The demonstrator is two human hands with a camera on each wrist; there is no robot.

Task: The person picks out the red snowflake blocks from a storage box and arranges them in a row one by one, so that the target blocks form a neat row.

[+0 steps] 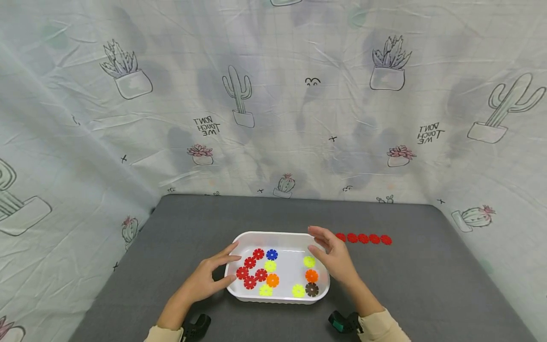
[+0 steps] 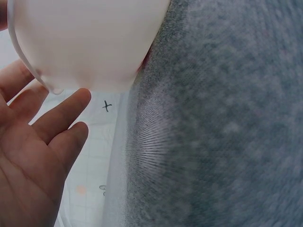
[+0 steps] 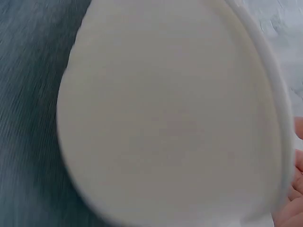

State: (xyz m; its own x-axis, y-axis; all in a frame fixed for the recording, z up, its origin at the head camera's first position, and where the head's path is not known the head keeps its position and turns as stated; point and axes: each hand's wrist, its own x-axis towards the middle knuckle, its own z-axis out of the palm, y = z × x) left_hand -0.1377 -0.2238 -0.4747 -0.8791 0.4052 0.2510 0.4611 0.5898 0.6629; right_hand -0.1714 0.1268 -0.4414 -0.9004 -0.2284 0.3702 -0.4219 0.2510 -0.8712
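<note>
A white oval-cornered tray (image 1: 278, 300) holds several flower-shaped plastic discs. Red discs (image 1: 249, 262) cluster at its left, beside a blue disc (image 1: 271, 255). Yellow discs (image 1: 270, 266), two orange discs (image 1: 312, 275) and a dark brown disc (image 1: 312, 289) lie about the middle and right. At the tray's left end is my left hand (image 1: 207, 279), fingers spread at the rim; the left wrist view shows fingertips against the outer wall. My right hand (image 1: 337, 260) is over the right end, fingers loosely bent with no disc between them. Only its edge shows beside the tray in the right wrist view.
To the right, behind my right hand, several red discs (image 1: 363, 238) lie in a straight row on the grey tabletop (image 1: 406, 285). A white curtain (image 1: 273, 118) with cactus drawings hangs behind the table and along both sides.
</note>
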